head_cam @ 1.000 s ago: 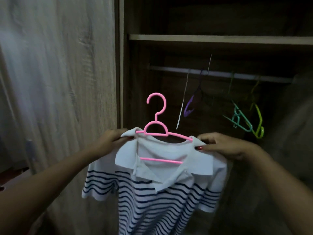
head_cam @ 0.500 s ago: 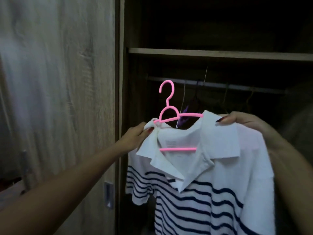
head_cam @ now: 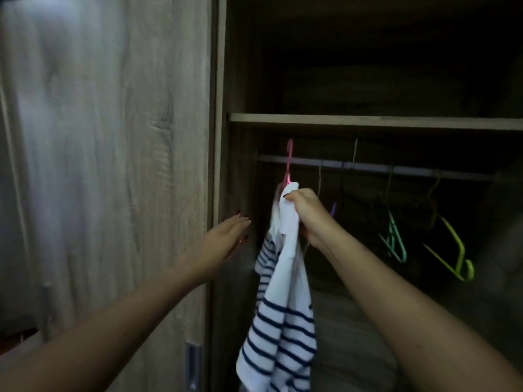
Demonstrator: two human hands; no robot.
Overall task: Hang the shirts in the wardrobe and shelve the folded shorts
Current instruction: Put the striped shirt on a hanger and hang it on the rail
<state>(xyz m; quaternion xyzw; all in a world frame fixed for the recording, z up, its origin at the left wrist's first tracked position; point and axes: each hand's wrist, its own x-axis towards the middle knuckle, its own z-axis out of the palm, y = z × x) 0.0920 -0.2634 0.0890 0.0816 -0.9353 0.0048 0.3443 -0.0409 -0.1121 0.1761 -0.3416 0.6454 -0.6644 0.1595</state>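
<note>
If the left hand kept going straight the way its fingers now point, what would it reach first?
Probably the wardrobe's side panel: the open left hand points up and right, into the opening beside the striped shirt. Depth is unclear, so it might pass inside.

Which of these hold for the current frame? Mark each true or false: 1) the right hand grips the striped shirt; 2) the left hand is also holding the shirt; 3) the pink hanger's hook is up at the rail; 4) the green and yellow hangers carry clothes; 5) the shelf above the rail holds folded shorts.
1) True: the right hand grips the striped shirt at its collar.
2) False: the left hand is open and apart from the shirt.
3) True: the pink hanger has its hook at the rail.
4) False: the green hanger and yellow hanger hang bare.
5) False: the shelf shows no shorts, though it is dim above.
</note>
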